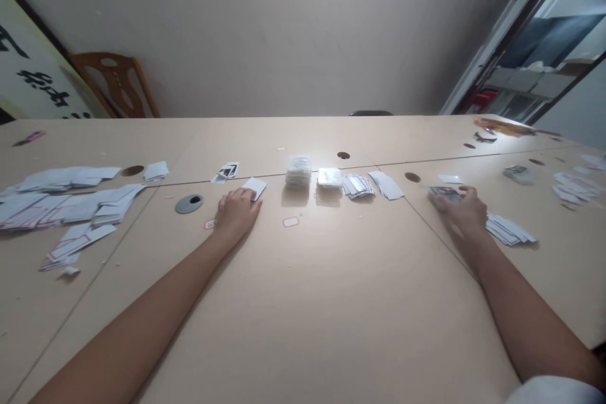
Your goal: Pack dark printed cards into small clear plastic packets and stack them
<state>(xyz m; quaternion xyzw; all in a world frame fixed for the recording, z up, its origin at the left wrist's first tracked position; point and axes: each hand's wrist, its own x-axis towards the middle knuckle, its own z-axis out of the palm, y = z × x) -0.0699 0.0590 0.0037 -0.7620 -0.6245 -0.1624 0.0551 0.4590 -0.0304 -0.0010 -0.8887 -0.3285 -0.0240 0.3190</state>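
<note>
My left hand rests on the table left of centre, its fingers curled over a white card that sticks out past the fingertips. Beside it lie a few dark-and-white picture cards and a small red-edged label. On the right, my right hand grips the edge of a small dark stack of cards in a clear sleeve between thumb and fingers. Just behind that stack is a flat white card. A fan of white cards lies near the right wrist.
Between the hands stand a tall stack of clear packs, a lower stack and white cards. White paper piles cover the left side. A red-edged label lies mid-table. Another dark pack sits far right.
</note>
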